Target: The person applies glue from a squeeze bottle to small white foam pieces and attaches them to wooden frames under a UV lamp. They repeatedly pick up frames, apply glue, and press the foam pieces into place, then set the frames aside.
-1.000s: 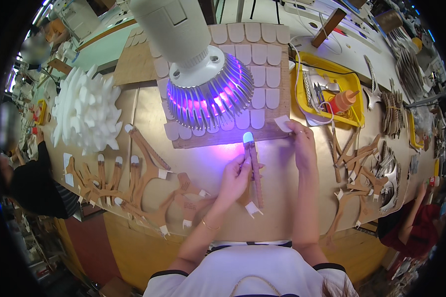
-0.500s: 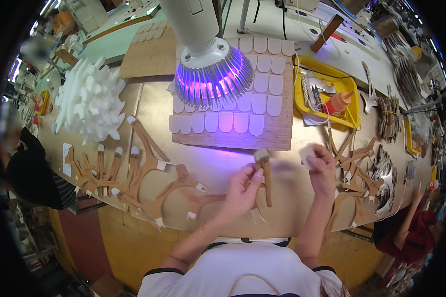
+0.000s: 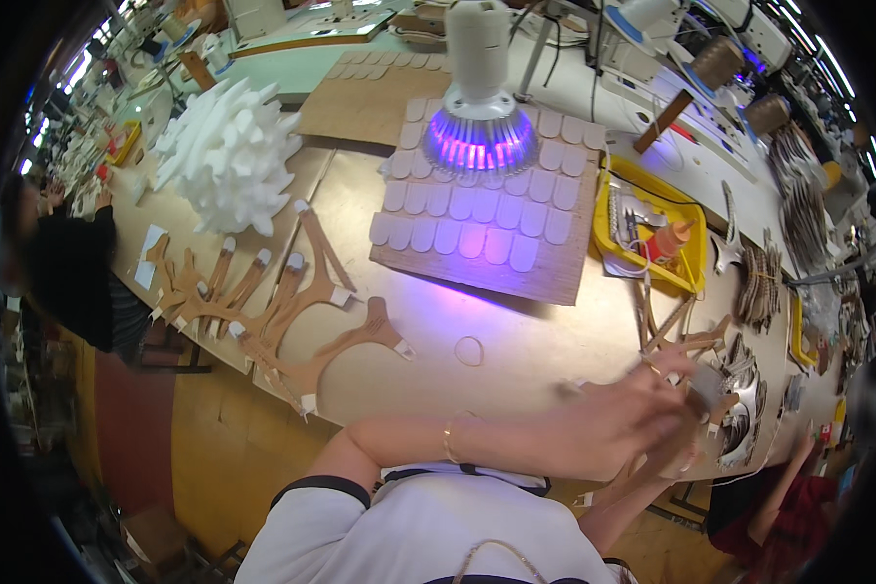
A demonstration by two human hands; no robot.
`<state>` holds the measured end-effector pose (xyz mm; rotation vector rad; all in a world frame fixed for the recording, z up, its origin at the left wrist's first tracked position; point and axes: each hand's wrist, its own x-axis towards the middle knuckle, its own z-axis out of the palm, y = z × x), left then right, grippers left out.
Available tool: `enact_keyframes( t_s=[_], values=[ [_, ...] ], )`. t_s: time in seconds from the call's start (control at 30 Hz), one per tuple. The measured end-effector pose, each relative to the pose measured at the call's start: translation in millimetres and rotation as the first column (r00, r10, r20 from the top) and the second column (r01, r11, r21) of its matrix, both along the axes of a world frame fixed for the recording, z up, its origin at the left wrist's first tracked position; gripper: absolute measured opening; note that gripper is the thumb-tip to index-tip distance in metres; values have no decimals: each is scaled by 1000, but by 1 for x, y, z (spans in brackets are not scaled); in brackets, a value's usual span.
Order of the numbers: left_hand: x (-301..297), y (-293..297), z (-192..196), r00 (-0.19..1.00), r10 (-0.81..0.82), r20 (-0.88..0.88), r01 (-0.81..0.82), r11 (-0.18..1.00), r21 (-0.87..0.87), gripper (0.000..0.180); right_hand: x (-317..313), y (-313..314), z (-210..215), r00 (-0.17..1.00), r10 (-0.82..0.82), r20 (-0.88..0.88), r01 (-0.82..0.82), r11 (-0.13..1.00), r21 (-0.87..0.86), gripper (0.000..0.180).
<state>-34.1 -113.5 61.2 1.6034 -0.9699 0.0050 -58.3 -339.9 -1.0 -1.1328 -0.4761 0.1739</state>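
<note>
My left hand [image 3: 623, 414] reaches across to the right side of the table, its fingers smeared by motion. Partly behind it is my right hand [image 3: 674, 456], whose fingers are mostly hidden. A blurred grey-white piece [image 3: 708, 387] shows at the fingertips; which hand has it, I cannot tell. Both hands are over a pile of brown branching straps [image 3: 706, 338]. A thin tan loop [image 3: 470, 351] lies on the table in front of me. More brown straps with white tips [image 3: 311, 292] are spread to the left.
A lamp [image 3: 482, 136] glows violet over cardboard [image 3: 545, 284] carrying rows of pale tongue-shaped pieces [image 3: 496, 245]. A yellow basket [image 3: 691, 279] holds an orange bottle [image 3: 668, 240]. A spiky white pile [image 3: 226, 156] stands at left. People sit at both sides.
My left hand has swung right, across my right hand, which moved right and nearer me. The strap piece it held upright is no longer clearly seen. The view has shifted; the loop now shows.
</note>
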Motion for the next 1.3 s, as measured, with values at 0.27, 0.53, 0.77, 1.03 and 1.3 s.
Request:
enact_keyframes(
  t_s=[0.27,0.53,0.77,1.03,1.3],
  values=[
    [3,86,-92,702,32,-711,-146,984,-100,31,22,127,39,908,266,-325,-374,863,-339,13],
    [-25,162,-70,487,385,-784,-612,791,8,29,35,187,53,987,115,108,37,499,-866,19],
    [-21,152,-34,645,272,-714,-401,916,-14,28,46,191,71,975,68,213,158,461,-873,18],
    [11,145,-45,507,217,-834,-653,729,-207,25,59,123,119,971,-154,182,225,346,-911,20],
    [41,143,-82,409,24,-912,-757,567,-325,27,48,140,99,932,266,245,296,-172,-940,64]
  ],
)
